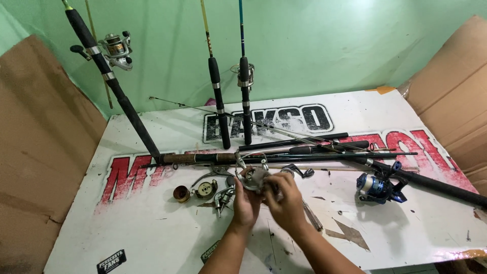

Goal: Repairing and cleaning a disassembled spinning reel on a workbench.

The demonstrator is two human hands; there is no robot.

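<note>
Both my hands meet over the middle of the white printed table (152, 223). My left hand (245, 205) cradles a silver fishing reel body (252, 177) from below. From the right, my right hand (285, 200) grips the same reel, fingers curled on its side. The reel's wire bail arches up above my fingers. Loose reel parts lie just to the left: a brown spool (181, 193), a round gear housing (206, 189) and a small metal piece (222, 198).
Several fishing rods (304, 152) lie across the table behind my hands. A blue reel (376, 186) sits on a rod at right. Three rods lean on the green wall; the left one carries a reel (116, 49). Cardboard sheets (35, 152) stand at both sides.
</note>
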